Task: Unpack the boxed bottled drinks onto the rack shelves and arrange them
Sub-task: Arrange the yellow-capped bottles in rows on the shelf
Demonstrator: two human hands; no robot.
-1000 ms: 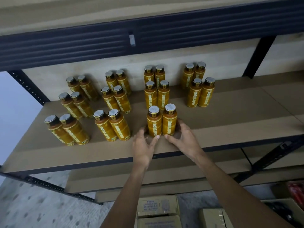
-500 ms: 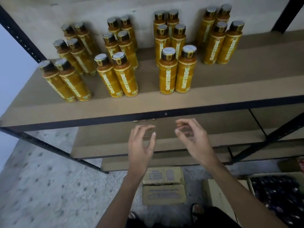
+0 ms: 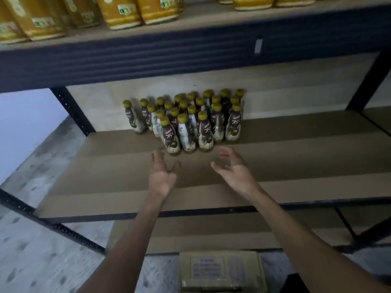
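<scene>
A dark metal rack (image 3: 190,60) is set on a grey speckled floor (image 3: 31,250), with a pale wall (image 3: 21,127) seen at the left behind a perforated upright (image 3: 72,111). Three brown board levels are shown. The upper shelf (image 3: 211,15) is cut off by the top edge of the view. The middle shelf (image 3: 101,178) fills the centre. A lower shelf (image 3: 211,235) is partly visible beneath it.

A closed cardboard box (image 3: 220,271) with a printed label is located on the floor, in front of the lower shelf and between the two forearms.

On the upper shelf, only the bases of the yellow bottles (image 3: 118,11) are shown, lined up near the front edge. On the middle shelf, the brown-and-white bottles (image 3: 186,125) with yellow caps are grouped upright in a tight cluster towards the back, in several close rows; the front row is marked "78°C".

The left hand (image 3: 160,176) is held over the middle shelf just in front of the cluster, fingers spread and loosely extended, and nothing is gripped. The right hand (image 3: 234,170) is held alongside, palm turned inward, fingers lightly curved and apart, likewise empty. Neither hand is in contact with a bottle.
</scene>
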